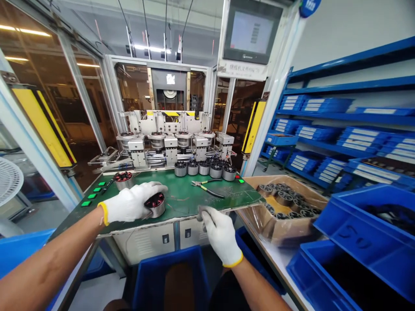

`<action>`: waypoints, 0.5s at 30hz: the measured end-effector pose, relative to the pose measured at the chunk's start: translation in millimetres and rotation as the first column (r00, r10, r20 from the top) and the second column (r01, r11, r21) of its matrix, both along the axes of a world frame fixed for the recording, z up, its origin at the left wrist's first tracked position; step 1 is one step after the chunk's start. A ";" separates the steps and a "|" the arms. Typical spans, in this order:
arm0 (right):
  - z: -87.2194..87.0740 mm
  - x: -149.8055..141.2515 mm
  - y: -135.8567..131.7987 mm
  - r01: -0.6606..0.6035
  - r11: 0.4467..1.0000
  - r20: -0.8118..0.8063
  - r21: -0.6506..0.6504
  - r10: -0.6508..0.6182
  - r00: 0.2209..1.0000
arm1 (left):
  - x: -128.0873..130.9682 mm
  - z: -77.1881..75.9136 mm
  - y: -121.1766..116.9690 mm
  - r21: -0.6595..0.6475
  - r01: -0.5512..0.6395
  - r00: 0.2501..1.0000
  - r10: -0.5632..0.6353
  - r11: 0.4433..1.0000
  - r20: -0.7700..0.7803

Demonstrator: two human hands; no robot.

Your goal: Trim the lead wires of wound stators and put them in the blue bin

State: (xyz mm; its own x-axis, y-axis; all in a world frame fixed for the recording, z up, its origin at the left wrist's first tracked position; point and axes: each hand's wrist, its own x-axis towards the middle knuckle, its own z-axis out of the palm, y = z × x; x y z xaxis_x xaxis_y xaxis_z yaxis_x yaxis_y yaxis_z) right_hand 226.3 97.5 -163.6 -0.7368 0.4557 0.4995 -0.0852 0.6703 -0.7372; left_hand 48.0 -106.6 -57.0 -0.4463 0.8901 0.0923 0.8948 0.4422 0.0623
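Note:
My left hand (pixel 131 203), in a white glove with a yellow cuff, is shut on a metal stator ring (pixel 157 208) with dark red-wound coils on top, resting on the green bench top (pixel 181 199). My right hand (pixel 220 233), gloved the same way, is at the bench's front edge. Its blurred fingertips touch that edge, and I cannot tell whether they hold anything. Behind them lie green-handled pliers (pixel 207 188). Another wound stator (pixel 123 180) stands at the bench's left, and several dark stator cores (pixel 204 168) stand in a row at the back.
A winding machine (pixel 165 138) stands behind the bench, with a monitor (pixel 251 32) above and yellow light curtains (pixel 40 127) beside it. To the right are a cardboard box of stators (pixel 282 203), blue bins (pixel 366 233) and blue shelves (pixel 337 129). Another blue bin (pixel 170 280) sits below.

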 end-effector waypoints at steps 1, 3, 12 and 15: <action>8.7 -1.9 -3.0 -0.020 1.000 -0.035 -0.002 0.020 0.999 | -0.8 -0.1 -1.8 0.010 -0.029 0.999 0.029 1.000 0.027; 22.6 -11.2 -15.2 -0.114 0.993 -0.059 0.039 0.116 0.992 | 2.4 -2.6 0.0 0.027 -0.095 0.994 0.093 0.995 0.062; 28.5 -70.3 -42.4 -0.192 0.803 0.373 0.564 -0.040 0.927 | -5.0 -15.1 -0.2 0.087 -0.105 0.982 0.090 0.991 0.164; 36.6 -55.1 -21.7 -0.253 0.729 0.432 0.637 -0.065 0.899 | -12.6 -16.0 -4.2 0.090 -0.051 0.975 0.031 0.995 0.220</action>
